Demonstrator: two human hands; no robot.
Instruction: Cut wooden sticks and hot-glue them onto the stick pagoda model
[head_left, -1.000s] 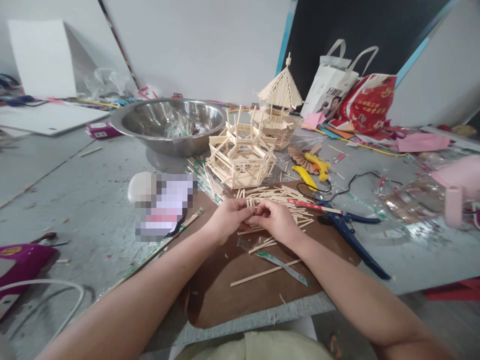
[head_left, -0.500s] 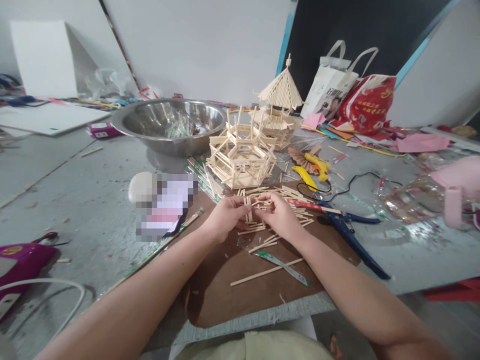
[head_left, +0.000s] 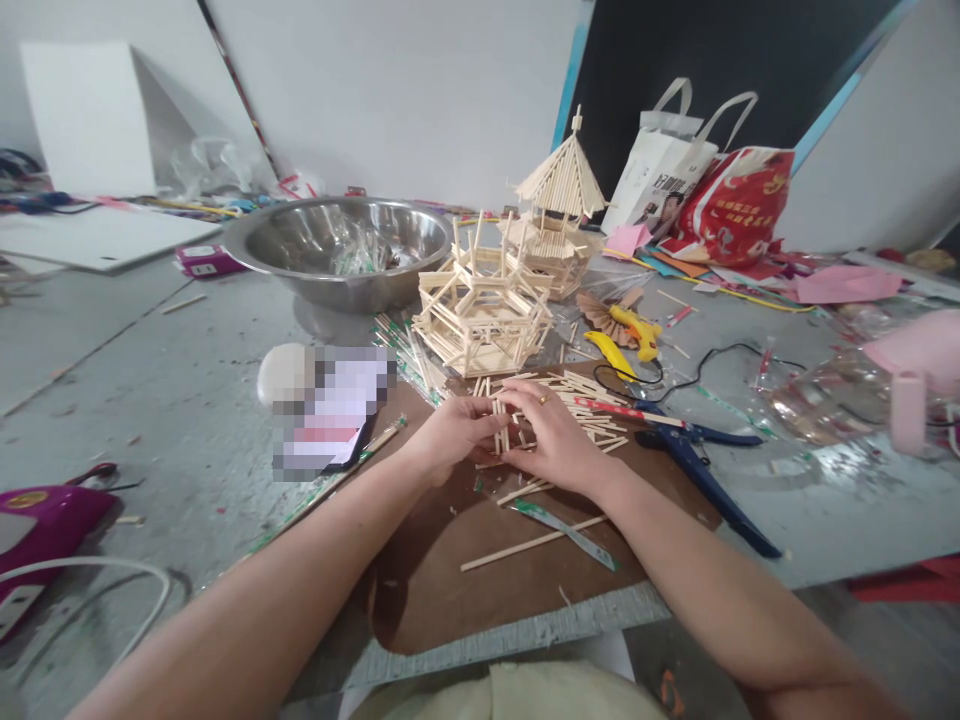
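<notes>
Several short wooden sticks [head_left: 502, 432] stand side by side between my hands. My left hand [head_left: 450, 437] pinches them with thumb and fingers. From the other side my right hand [head_left: 559, 440], wearing a ring, closes on the same sticks, fingers at their upper ends and thumb side at their lower ends. Around and under the hands lies a heap of loose cut sticks [head_left: 600, 425] on a brown board [head_left: 442, 605]. One longer stick [head_left: 499, 557] and a green-printed paper wrapper [head_left: 574, 538] rest closer to me. Just behind stands a six-sided stick frame [head_left: 484, 315].
A stick pavilion with a pointed roof [head_left: 562, 185] stands behind the frame. At the left are a steel basin [head_left: 337, 285] and a phone [head_left: 334, 415]. Blue-handled cutters [head_left: 705, 480] and a yellow glue gun [head_left: 636, 333] lie right. Bags [head_left: 739, 205] stand at the back.
My right hand has shifted slightly left and spread from a pinch beside the sticks to span their upper and lower ends. The left hand stays nearly in place.
</notes>
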